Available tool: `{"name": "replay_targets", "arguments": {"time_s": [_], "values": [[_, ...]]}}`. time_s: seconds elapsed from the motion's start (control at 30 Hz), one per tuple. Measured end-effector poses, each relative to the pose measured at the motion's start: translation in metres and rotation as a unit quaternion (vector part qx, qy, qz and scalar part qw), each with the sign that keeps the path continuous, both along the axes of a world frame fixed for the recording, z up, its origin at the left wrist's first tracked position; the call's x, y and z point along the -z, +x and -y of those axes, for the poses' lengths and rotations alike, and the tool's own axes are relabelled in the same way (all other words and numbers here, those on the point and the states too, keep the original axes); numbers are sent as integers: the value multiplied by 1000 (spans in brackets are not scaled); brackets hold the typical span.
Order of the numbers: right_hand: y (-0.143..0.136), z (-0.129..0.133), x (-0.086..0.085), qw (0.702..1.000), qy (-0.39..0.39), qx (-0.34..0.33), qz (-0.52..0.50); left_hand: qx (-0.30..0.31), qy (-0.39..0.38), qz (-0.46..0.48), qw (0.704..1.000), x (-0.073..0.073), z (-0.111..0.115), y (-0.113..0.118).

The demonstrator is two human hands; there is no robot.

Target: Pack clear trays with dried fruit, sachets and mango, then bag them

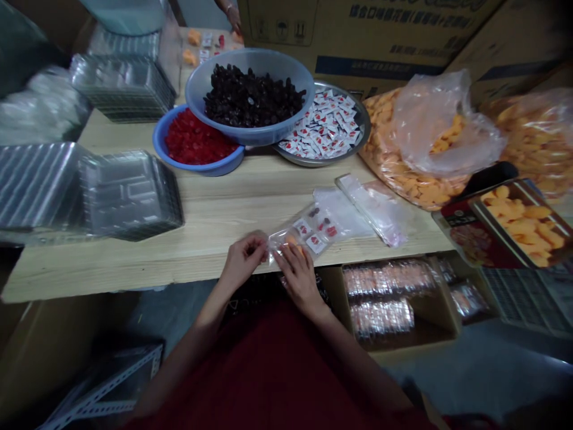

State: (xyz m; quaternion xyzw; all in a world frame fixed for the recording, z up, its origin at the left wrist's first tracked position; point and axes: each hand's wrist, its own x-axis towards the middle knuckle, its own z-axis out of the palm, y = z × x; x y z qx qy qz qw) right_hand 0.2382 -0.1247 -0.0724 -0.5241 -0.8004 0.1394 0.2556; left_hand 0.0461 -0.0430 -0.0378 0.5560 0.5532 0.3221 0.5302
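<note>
A clear plastic bag (329, 216) lies slanted near the table's front edge. Inside it I see white printed sachets (316, 243), red pieces (331, 230), dark pieces and an orange piece (293, 240). My left hand (245, 258) has its thumb and fingers pinched together at the bag's left end, on the film. Fingers outstretched, my right hand (301, 276) rests on the bag's lower side and partly covers the orange piece. Just beyond the bag's right end are flat empty plastic bags (369, 209) in a loose pile.
Behind stand a bowl of dark pieces (308, 89), a blue bowl of red pieces (219, 169) and a metal bowl of sachets (364, 128). Clear trays (129, 194) are stacked left; bags of orange pieces (394, 170) sit right. A box of packs (434, 334) is below. Another person's hand (233, 17) shows behind.
</note>
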Motion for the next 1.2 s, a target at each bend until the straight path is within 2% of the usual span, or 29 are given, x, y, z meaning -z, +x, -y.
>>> {"name": "replay_targets", "arguments": {"time_s": [0.1, 0.17, 0.33, 0.43, 0.5, 0.57, 0.67, 0.73, 0.8, 0.87, 0.93, 1.0, 1.07, 1.2], "values": [[-1, 5, 2, 997, 59, 23, -31, 19, -45, 52, 997, -17, 8, 1], [5, 9, -9, 995, 82, 22, -56, 37, -74, 85, 993, -30, 14, 3], [31, 20, -64, 992, 84, -17, -95, 83, -114, 173, 975, -60, 26, 10], [50, 30, -103, 989, 90, -1, -114, 122, -104, 205, 966, -71, 27, 17], [69, 42, -129, 987, 100, 49, -115, 128, -83, 201, 968, -74, 25, 19], [96, 59, -153, 978, 124, 143, -84, 104, -56, 189, 975, -73, 22, 19], [152, 93, -172, 929, 165, 329, 25, 66, -41, 192, 978, -66, 17, 18], [197, 120, -167, 885, 169, 426, 80, 57, -54, 202, 976, -60, 15, 19], [241, 144, -149, 851, 155, 492, 102, 55, -69, 199, 976, -55, 15, 20], [279, 163, -124, 829, 98, 542, 100, 59, -81, 182, 978, -51, 15, 23], [308, 175, -100, 795, -11, 597, 107, 61, -88, 160, 981, -48, 16, 26], [327, 182, -80, 749, -107, 641, 130, 54, -96, 138, 984, -46, 15, 29], [339, 187, -64, 716, -152, 665, 149, 37, -103, 121, 987, -44, 14, 33], [347, 192, -36, 693, -178, 681, 156, 18, -108, 90, 990, -43, 13, 41]]}}
